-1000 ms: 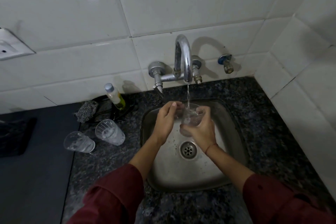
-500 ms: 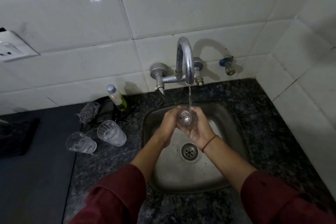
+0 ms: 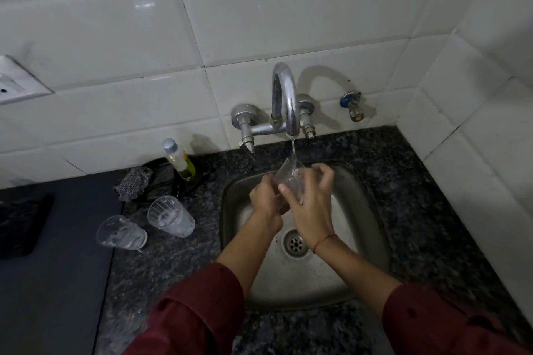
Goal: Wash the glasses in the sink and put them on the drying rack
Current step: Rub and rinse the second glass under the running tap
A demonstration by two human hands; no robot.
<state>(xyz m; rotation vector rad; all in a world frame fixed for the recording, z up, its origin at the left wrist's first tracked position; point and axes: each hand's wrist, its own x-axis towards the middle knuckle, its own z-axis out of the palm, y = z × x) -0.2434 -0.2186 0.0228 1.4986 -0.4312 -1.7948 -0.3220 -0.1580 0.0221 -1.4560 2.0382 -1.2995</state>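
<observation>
A clear glass is tilted under the water running from the chrome tap, above the steel sink. My left hand grips its lower part and my right hand wraps round its side, with the fingers over the rim end. Much of the glass is hidden by my hands. Two more clear glasses lie on their sides on the dark granite counter left of the sink, one nearer the sink and one further left.
A soap bottle and a grey scrub pad sit on a dark tray by the wall. A small valve sticks out of the tiles at the right. A dark grey surface adjoins the counter on the left.
The glass has turned in my hands from mouth towards me to tilted sideways under the stream. My right hand has shifted over the top of it.
</observation>
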